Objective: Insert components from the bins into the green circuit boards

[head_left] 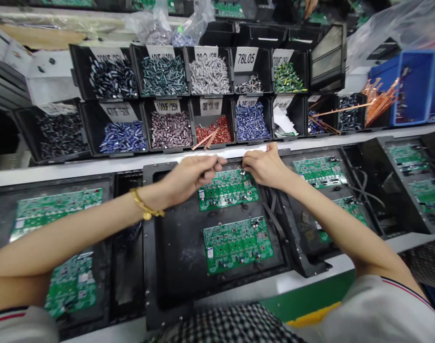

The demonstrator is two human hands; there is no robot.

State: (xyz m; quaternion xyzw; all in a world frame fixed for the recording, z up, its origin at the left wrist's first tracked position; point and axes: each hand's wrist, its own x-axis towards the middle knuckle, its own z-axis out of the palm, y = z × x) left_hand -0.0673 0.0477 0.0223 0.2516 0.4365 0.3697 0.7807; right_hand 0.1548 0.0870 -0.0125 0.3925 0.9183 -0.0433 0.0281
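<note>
My left hand [191, 177] is over the upper left of a green circuit board [228, 189], its fingers pinched around something small and dark that I cannot make out. A gold bracelet [145, 205] circles that wrist. At the board's upper right corner, my right hand [262, 165] has its fingertips pressed together; whatever they hold is hidden. A second green board [238, 244] lies nearer to me. Both boards rest in a black tray [178, 267].
Two rows of black bins with labels hold small components, among them red ones [221, 128] and blue ones [253, 121]. Blue bins [413, 90] stand at the right. More trays with boards [319, 171] flank the middle tray. Clear plastic bags lie behind.
</note>
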